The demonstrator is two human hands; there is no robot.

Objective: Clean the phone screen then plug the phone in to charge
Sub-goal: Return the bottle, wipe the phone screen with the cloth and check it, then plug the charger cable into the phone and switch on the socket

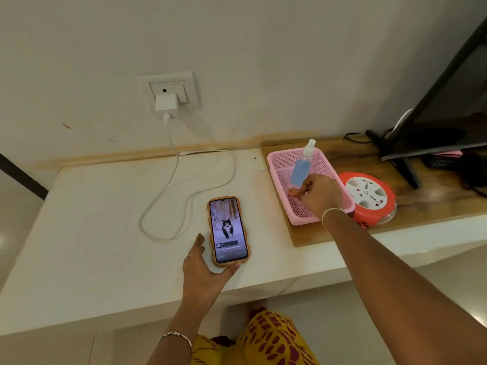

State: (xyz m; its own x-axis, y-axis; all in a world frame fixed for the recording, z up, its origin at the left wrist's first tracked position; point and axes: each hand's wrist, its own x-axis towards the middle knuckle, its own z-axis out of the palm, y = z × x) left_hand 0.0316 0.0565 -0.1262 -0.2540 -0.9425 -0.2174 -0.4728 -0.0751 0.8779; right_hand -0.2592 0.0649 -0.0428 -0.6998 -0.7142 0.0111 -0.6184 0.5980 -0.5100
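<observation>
The phone (228, 230), in a tan wavy case with its screen lit and showing a cat, lies face up on the white counter (92, 233). My left hand (203, 267) grips its near end, thumb on one side and fingers on the other. My right hand (316, 194) reaches into the pink basket (279, 164), its fingertips pinched on a small pinkish cloth (292, 192). A spray bottle of blue liquid (302, 167) leans in the basket just beyond those fingers. A white charger (166, 105) sits in the wall socket; its cable (184, 206) loops over the counter, free end (184, 153) by the wall.
The basket stands on a wooden board (421, 201) beside a red and white extension reel (369, 196). A black TV (448, 106) on its stand and dark cables fill the far right. The counter's front edge runs below my left wrist.
</observation>
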